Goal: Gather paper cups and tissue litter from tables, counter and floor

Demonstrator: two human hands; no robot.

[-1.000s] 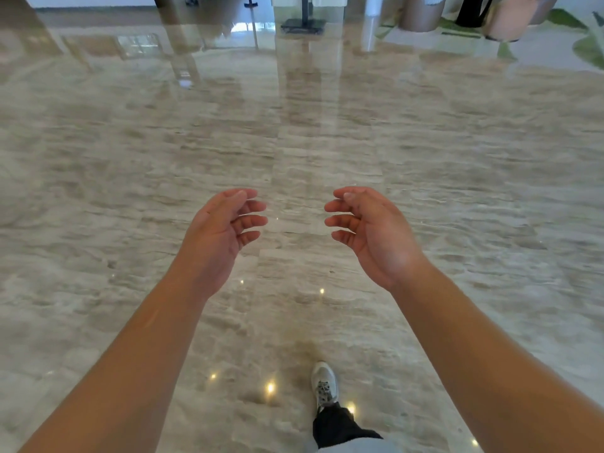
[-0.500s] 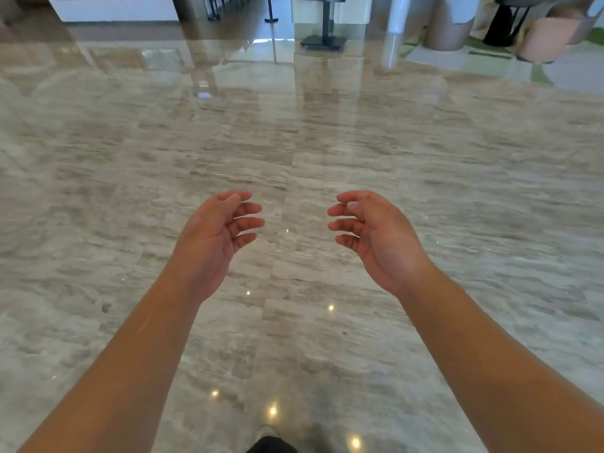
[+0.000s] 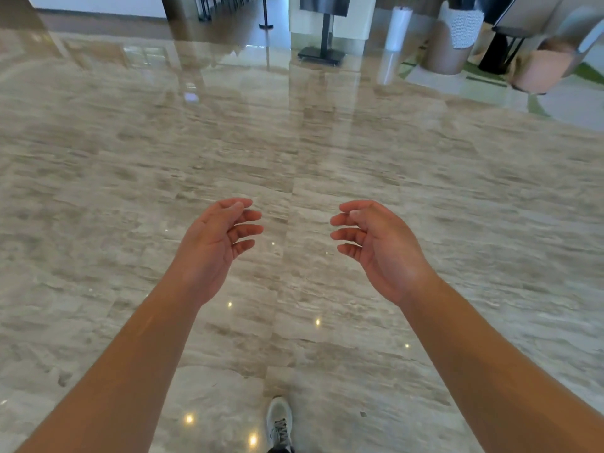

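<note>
My left hand [image 3: 214, 248] and my right hand [image 3: 380, 248] are held out in front of me at about the same height, palms facing each other, fingers loosely curled and apart. Neither hand holds anything. Both hover over a polished grey marble floor [image 3: 294, 152]. No paper cup or tissue shows anywhere in the head view.
A sign on a black stand [image 3: 322, 53] rises far ahead. To its right are a white column planter [image 3: 397, 27], a brown round seat [image 3: 446, 50], a dark table [image 3: 500, 50] and a pink armchair [image 3: 542, 70]. My shoe [image 3: 279, 423] shows at the bottom.
The view has moved forward across the floor and the far furniture has come closer. A shoe steps back into view at the bottom. Both hands keep the same open pose.
</note>
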